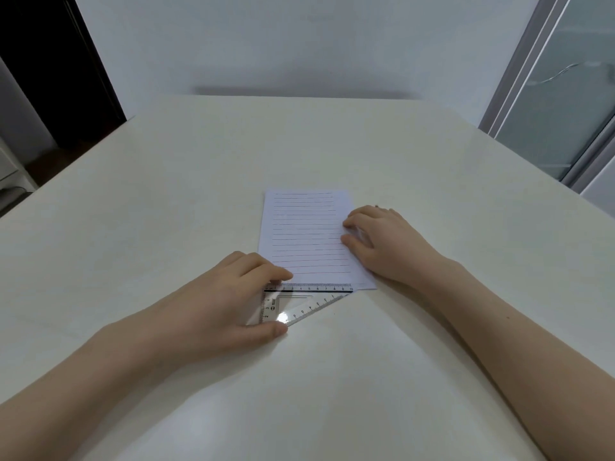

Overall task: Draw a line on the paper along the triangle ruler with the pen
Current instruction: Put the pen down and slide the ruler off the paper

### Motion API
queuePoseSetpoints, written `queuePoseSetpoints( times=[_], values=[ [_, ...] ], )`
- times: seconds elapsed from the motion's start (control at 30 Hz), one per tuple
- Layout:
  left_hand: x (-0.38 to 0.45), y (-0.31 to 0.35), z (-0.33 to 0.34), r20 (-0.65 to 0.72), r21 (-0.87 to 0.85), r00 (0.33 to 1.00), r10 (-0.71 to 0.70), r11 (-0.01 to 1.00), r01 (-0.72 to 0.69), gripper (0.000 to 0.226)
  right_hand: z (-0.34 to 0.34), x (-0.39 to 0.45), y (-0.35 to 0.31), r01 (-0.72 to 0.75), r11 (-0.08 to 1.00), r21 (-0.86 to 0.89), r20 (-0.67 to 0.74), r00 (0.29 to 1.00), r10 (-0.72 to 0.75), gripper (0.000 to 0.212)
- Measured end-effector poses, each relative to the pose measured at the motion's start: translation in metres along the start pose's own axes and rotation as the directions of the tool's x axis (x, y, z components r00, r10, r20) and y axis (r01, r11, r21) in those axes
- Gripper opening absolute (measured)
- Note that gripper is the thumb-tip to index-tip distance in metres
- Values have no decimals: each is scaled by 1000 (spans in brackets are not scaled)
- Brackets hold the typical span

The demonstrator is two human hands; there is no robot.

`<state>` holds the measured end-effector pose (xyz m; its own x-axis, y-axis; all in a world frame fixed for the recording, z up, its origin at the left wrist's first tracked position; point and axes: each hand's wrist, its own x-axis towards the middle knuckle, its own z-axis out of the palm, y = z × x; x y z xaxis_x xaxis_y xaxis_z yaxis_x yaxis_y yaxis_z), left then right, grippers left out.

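Note:
A lined sheet of paper [307,234] lies flat on the white table [166,194], a little right of centre. A clear triangle ruler [312,299] rests along the sheet's near edge, its long scaled side against the paper. My left hand [226,301] holds the ruler's left corner between the thumb and the fingers. My right hand [386,241] rests with spread fingers on the paper's right edge and presses it flat. No pen shows anywhere in the head view.
A pale wall rises behind the table's far edge [299,96]. A dark opening [50,78] lies at the back left and a glass panel with a grey frame [562,94] at the back right.

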<state>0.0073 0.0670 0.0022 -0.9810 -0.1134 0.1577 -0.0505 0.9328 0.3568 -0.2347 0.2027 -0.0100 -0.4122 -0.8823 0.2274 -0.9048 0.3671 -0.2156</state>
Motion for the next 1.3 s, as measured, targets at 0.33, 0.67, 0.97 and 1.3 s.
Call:
queuePoseSetpoints(
  times=[0.33,0.67,0.97,1.3],
  values=[
    [4,-6,0,-33,-340,991,-130,934,111,52,0,-1,-1,2,1000,17,0,1000,-2,30],
    [12,-42,-18,-332,-535,773,-540,783,317,19,1,-1,-3,7,999,40,-13,1000,-6,29],
    [16,-69,-11,-416,-193,735,-535,842,504,22,1,-1,-4,13,999,37,-10,1000,-13,28],
    [15,-62,-9,-357,246,748,-560,716,654,34,3,-1,-3,11,1000,17,-11,1000,-11,28]
  ],
)
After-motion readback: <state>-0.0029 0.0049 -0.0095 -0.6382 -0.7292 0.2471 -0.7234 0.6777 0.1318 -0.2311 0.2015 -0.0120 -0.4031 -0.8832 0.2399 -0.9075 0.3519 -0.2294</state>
